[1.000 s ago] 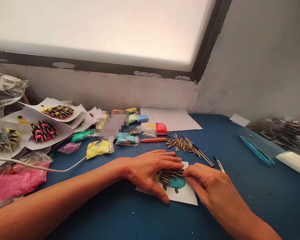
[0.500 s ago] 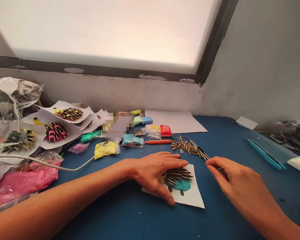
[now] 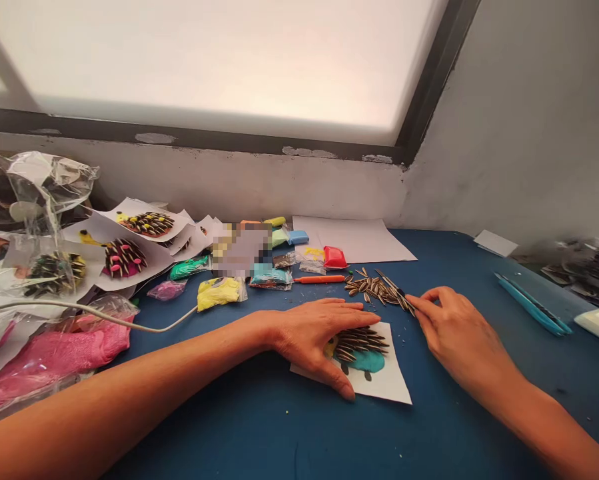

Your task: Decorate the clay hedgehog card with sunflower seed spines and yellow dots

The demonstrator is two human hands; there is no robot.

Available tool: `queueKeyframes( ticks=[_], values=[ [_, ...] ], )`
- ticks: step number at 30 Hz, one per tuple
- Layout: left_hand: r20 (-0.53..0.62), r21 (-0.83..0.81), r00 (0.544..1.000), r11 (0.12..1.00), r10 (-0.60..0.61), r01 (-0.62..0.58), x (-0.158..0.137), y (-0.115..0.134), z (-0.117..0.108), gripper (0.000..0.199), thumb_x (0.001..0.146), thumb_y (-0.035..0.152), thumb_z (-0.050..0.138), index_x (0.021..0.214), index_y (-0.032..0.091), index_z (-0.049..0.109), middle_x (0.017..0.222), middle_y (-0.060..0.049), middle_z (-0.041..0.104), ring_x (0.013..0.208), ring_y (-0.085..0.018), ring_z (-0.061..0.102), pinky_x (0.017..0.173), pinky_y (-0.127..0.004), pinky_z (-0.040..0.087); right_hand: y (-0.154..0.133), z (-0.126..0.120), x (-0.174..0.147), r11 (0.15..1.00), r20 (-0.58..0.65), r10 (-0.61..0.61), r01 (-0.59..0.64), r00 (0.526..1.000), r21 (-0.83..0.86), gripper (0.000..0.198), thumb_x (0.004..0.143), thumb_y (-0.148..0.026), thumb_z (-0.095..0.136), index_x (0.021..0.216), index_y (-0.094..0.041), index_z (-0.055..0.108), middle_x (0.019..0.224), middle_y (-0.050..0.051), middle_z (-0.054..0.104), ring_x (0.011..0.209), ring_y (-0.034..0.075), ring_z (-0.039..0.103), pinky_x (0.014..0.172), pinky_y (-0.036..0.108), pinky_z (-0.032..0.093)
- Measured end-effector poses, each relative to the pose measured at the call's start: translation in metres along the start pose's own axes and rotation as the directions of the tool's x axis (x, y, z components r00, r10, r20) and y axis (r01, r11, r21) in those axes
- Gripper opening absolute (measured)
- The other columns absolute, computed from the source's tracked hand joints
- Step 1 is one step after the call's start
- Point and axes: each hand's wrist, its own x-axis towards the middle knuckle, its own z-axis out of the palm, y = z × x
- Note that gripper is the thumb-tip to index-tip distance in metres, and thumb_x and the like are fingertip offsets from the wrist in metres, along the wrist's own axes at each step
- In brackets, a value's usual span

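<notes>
My left hand lies with fingers spread over a white card, thumb and fingers on either side of a hedgehog figure. The figure has a teal clay body and a back covered with striped sunflower seeds; my hand hides its head end. In my right hand, thumb and fingers pinch a pair of slim tweezers. Their tips reach over a loose pile of sunflower seeds beyond the card.
Bags of coloured clay, including a yellow one and a red one, stand behind my left hand near an orange pen-like tool. Finished hedgehog cards and a cable are at left. Teal tweezers lie at right.
My right hand has moved slightly forward and left with the tweezers, closer to the seed pile. My left hand stays on the card; the view has shifted a little.
</notes>
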Motion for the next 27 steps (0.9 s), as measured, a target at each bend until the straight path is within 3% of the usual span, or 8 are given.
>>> queueKeyframes(
  ticks=[7,14,27],
  values=[
    [0.009,0.003,1.0,1.0,-0.016,0.016,-0.001,0.002,-0.001,0.102,0.072,0.059,0.073,0.152,0.019,0.025,0.157,-0.007,0.03,0.149,-0.025,0.016,0.122,-0.042,0.01,-0.005,-0.006,-0.005,0.996,0.016,-0.076,0.076,0.997,0.043,0.04,0.089,-0.014,0.039,0.105,-0.022,0.076,0.096,0.007,0.067,0.081,0.019,0.064,0.065,0.029,0.052],
    [0.004,0.006,1.0,1.0,0.003,-0.003,0.001,0.002,-0.001,0.101,0.072,0.057,0.074,0.151,0.015,0.027,0.156,-0.009,0.031,0.149,-0.025,0.016,0.122,-0.041,0.009,-0.001,0.003,0.002,0.997,-0.029,-0.063,0.064,0.998,0.052,0.038,0.092,-0.03,0.042,0.096,-0.015,0.076,0.09,0.01,0.066,0.077,0.023,0.063,0.063,0.036,0.051],
    [0.007,-0.023,1.0,1.0,-0.004,0.004,-0.001,0.003,-0.001,0.101,0.073,0.055,0.074,0.153,0.019,0.024,0.157,-0.006,0.03,0.148,-0.026,0.018,0.122,-0.044,0.011,-0.005,0.004,0.005,0.996,0.017,-0.081,0.08,0.997,0.033,0.037,0.092,-0.028,0.042,0.104,-0.017,0.076,0.09,0.01,0.066,0.076,0.022,0.06,0.066,0.036,0.049]
  ],
)
